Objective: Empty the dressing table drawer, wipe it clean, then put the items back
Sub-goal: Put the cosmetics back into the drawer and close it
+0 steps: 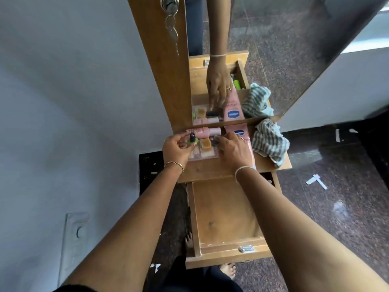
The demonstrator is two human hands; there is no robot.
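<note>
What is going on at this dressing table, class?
A person stands at a dressing table with its drawer pulled out and nothing showing inside it. Things sit on the table top: a pink tube, a clear packet, and a striped cloth off to the right. The left hand pinches a small green bottle with a black cap. The right hand reaches in beside the packet; whether it grips anything cannot be seen.

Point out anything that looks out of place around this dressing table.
White paper scraps lie scattered on the dark floor to the right of the table. The striped cloth sits crumpled at the right end of the tabletop. The drawer is pulled out, its bottom bare. Nothing looks spilled or broken.
</note>
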